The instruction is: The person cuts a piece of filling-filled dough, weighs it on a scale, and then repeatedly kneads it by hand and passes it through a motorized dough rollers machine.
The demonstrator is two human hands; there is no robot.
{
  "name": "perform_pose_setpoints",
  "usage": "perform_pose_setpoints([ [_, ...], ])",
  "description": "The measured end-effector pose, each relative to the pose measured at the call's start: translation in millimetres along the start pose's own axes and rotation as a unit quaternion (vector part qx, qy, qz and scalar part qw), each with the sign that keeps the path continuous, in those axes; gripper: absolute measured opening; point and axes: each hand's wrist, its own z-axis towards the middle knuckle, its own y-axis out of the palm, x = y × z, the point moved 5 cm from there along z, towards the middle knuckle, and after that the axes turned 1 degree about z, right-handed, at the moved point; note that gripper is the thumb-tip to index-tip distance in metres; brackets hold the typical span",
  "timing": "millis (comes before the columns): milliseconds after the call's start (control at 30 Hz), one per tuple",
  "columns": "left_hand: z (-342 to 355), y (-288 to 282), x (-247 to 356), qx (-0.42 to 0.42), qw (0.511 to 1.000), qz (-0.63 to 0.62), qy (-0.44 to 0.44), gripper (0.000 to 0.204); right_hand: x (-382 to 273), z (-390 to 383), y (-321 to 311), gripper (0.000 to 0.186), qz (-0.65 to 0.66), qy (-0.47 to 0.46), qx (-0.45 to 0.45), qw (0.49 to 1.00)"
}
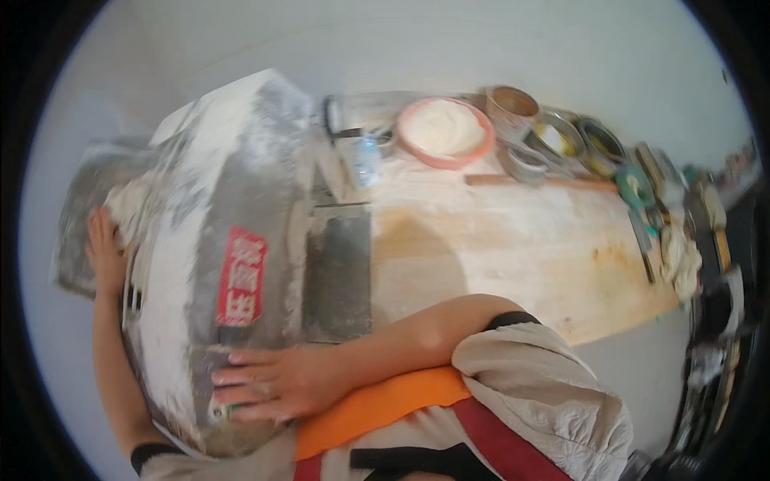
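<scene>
A flour-dusted grey metal machine (216,240) with a red label stands at the left end of a wooden worktop (513,248). My left hand (104,244) reaches around the machine's left side and touches a lump of pale dough (128,204) on its metal tray (76,200). My right hand (269,381) lies flat with fingers spread on the machine's near lower side. It holds nothing.
A pink bowl of flour (445,131) sits at the back of the worktop, with a clear container (357,152) beside it. Several cups, tins and small tools (561,136) line the far right edge. A wooden stick (537,182) lies nearby.
</scene>
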Motion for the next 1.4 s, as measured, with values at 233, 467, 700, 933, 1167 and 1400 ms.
perform_pose_setpoints([
  [233, 12.2, -19.0, 62.7, -0.003, 0.977, 0.143, 0.156, 0.071, -8.8, -3.0, -0.4, 0.030, -0.040, 0.004, 0.087, 0.995],
  [467, 21.7, -12.3, 80.6, -0.057, 0.969, 0.118, 0.208, 0.059, -1.5, -5.3, 0.1, 0.031, -0.015, -0.003, 0.119, 0.993],
  [700, 32.6, -19.2, 129.8, -0.070, 0.956, 0.112, 0.262, 0.058, 11.5, -10.1, -9.4, 0.034, 0.002, -0.029, 0.090, 0.996],
  [933, 25.3, 6.3, 105.6, -0.172, 0.953, -0.177, 0.175, 0.065, 86.0, -79.0, -41.1, 0.050, -0.179, 0.144, 0.209, 0.950],
  [1167, 24.8, 4.5, 125.3, -0.160, 0.960, -0.039, 0.226, 0.064, 255.5, -300.9, 2.3, 0.046, 0.108, 0.688, 0.422, 0.581],
  [1400, 29.9, 8.0, 130.0, -0.169, 0.956, -0.010, 0.240, 0.062, 296.8, -305.4, 46.7, 0.046, 0.352, 0.673, 0.408, 0.506],
])
